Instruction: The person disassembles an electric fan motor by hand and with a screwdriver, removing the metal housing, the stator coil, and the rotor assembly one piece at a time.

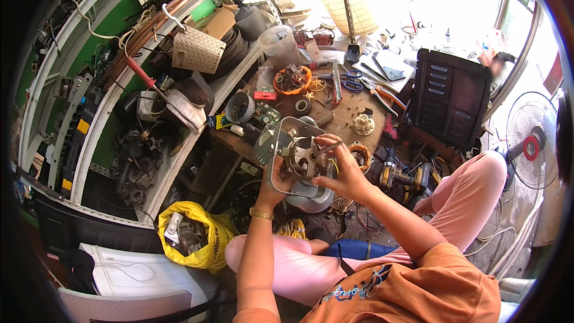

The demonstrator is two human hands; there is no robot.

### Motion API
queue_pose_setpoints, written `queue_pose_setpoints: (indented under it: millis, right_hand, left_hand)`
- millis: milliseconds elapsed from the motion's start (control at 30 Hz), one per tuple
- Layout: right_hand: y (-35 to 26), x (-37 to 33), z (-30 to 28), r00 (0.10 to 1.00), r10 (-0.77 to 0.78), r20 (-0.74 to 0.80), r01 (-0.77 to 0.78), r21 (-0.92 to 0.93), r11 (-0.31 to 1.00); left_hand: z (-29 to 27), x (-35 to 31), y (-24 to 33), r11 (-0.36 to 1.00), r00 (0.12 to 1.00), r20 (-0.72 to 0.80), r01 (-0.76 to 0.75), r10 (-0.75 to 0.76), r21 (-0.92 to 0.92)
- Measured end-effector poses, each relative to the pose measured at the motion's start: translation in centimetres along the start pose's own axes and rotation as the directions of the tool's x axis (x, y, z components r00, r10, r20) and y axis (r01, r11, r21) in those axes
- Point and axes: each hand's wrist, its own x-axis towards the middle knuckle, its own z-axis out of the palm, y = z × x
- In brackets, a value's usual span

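Over the near edge of the workbench I hold a grey appliance housing with a rounded rectangular rim [279,136]. Inside the rim sit metal motor parts [301,157] with pale wires. My left hand [276,180] grips the rim from its left side, thumb up along the frame. On the right, my right hand [342,170] curls its fingers and thumb round a dark metal part [327,148] at the motor. Its far end is hidden by the fingers. A smooth grey rounded body [310,198] shows just below the housing. A copper-wound ring [360,155] lies beside my right hand.
Pliers [387,100], blue-handled scissors [353,81], a tape roll [303,106] and an orange bowl [306,84] are on the bench [335,122]. Cordless drills [391,170] stand at right, near a fan [531,143]. A yellow bag [209,236] sits left.
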Motion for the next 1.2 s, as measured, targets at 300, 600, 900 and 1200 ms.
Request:
queue_pose_setpoints:
  millis: [300,600,900,1200]
  right_hand:
    - [3.8,2.9,0.5,0.95,0.176,0.258,-0.261,0.347,0.901]
    - [2.4,3.2,-0.1,0.948,0.213,0.238,-0.247,0.121,0.961]
    - [2.8,2.9,0.1,0.95,0.164,0.266,-0.229,0.238,0.944]
    - [2.4,2.8,0.2,0.938,0.206,0.279,-0.296,0.337,0.893]
  left_hand:
    - [2.3,-0.4,1.4,0.962,0.991,-0.103,-0.107,0.083,-0.251]
    - [0.7,-0.2,-0.9,0.981,0.997,-0.072,-0.009,-0.006,-0.196]
    - [1.7,0.2,0.5,0.987,0.99,-0.067,-0.13,0.125,-0.091]
    - [2.3,0.8,1.1,0.979,0.995,-0.083,-0.068,0.053,-0.19]
